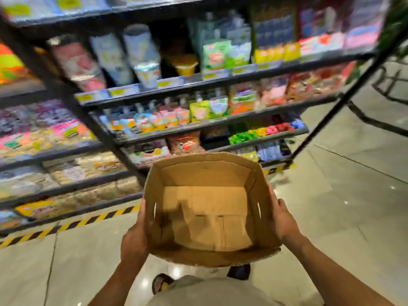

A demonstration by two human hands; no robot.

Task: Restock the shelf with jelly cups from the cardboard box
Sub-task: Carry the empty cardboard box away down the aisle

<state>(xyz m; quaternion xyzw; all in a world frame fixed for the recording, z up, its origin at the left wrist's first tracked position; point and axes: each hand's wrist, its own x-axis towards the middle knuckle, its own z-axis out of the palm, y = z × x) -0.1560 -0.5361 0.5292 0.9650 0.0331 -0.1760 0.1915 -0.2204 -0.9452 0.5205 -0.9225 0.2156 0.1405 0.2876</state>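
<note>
Box (205, 173) held at waist height, open top up, just near of the shelf (223, 81). Inside only bare cardboard shows, no cups. Left hand (134, 237) grips the box's left wall, right hand (283, 219) grips the right wall; hands are apart with the box clamped between them, and the fingertips are hidden behind the walls. One yellow jelly cup (185, 66) stands on a far upper tier, pouches to its right and tall tubs to its left. Shelf view is blurred, labels unreadable. Striped tape (77, 224) runs along the shelf base on the floor (331, 195).
</note>
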